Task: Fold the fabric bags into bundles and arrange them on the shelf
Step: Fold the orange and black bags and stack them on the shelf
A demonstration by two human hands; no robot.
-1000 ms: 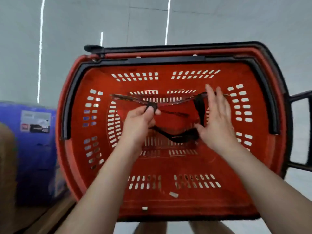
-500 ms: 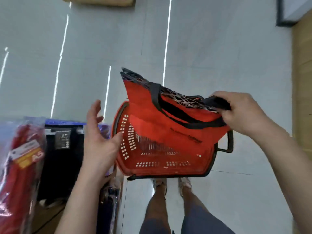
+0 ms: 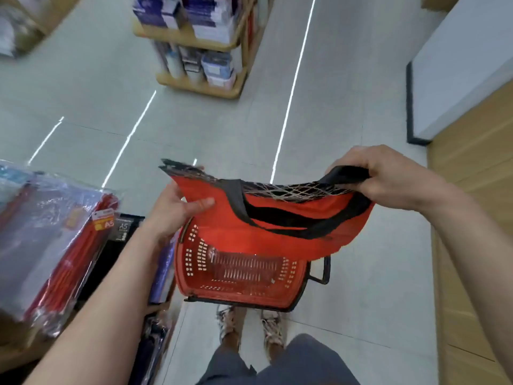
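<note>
A red fabric bag [image 3: 230, 232] with black straps and a mesh top hangs flat in the air above a red plastic basket [image 3: 241, 287] on the floor. My left hand [image 3: 177, 209] pinches the bag's left edge, thumb on the red cloth. My right hand [image 3: 388, 176] grips the black strap and mesh at the bag's right end. The bag stretches between both hands and hides the far rim of the basket.
A low shelf on my left holds plastic-wrapped red packs [image 3: 55, 245] and a black A5 pack [image 3: 122, 232]. A wooden display stand [image 3: 205, 51] with boxed goods stands ahead across the aisle. Wooden panelling [image 3: 472, 245] runs along the right. My feet are behind the basket.
The bag has come up out of the basket. My left hand, open and apart half a second ago, now pinches the bag's left edge. The view has tilted up along the aisle.
</note>
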